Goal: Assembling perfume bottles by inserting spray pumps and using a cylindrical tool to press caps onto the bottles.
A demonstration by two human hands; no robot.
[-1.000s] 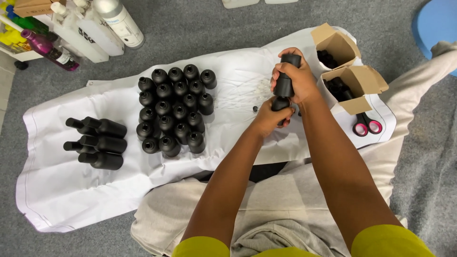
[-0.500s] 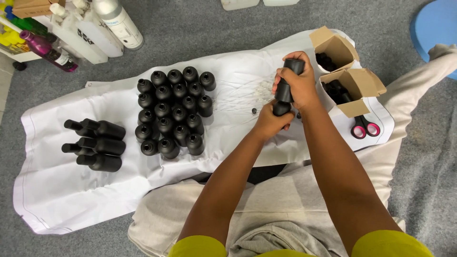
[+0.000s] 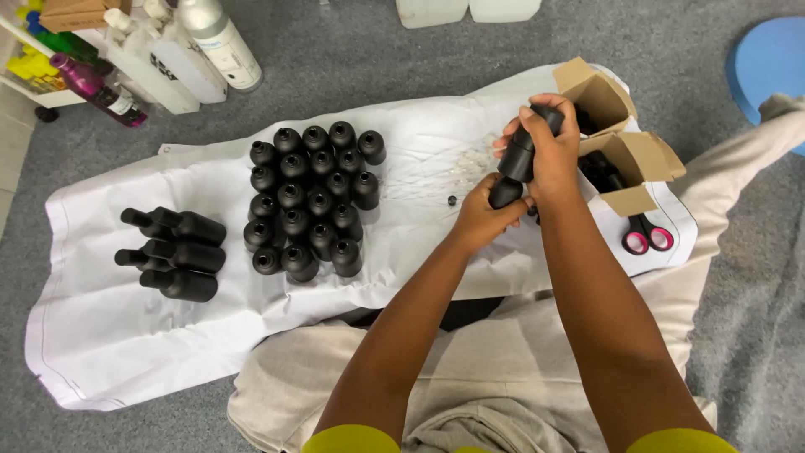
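Both hands hold one black bottle (image 3: 516,164) above a white cloth (image 3: 109,327). My left hand (image 3: 485,216) grips its lower body. My right hand (image 3: 549,147) wraps its upper end and cap. Left of the hands, several open black bottles (image 3: 306,201) stand upright in a tight cluster. Farther left, several capped black bottles (image 3: 172,252) lie on their sides. Two open cardboard boxes (image 3: 625,159) with dark parts inside sit just right of my right hand.
Pink-handled scissors (image 3: 646,235) lie by the boxes. Spray and plastic bottles (image 3: 193,46) stand at the top left on grey carpet. White jugs (image 3: 465,10) sit at the top edge, a blue round object (image 3: 767,59) at the top right. My legs lie below the cloth.
The bottle and both hands have shifted slightly right, toward the boxes, with the right hand settling over the top of the bottle. Everything on the cloth is unmoved.
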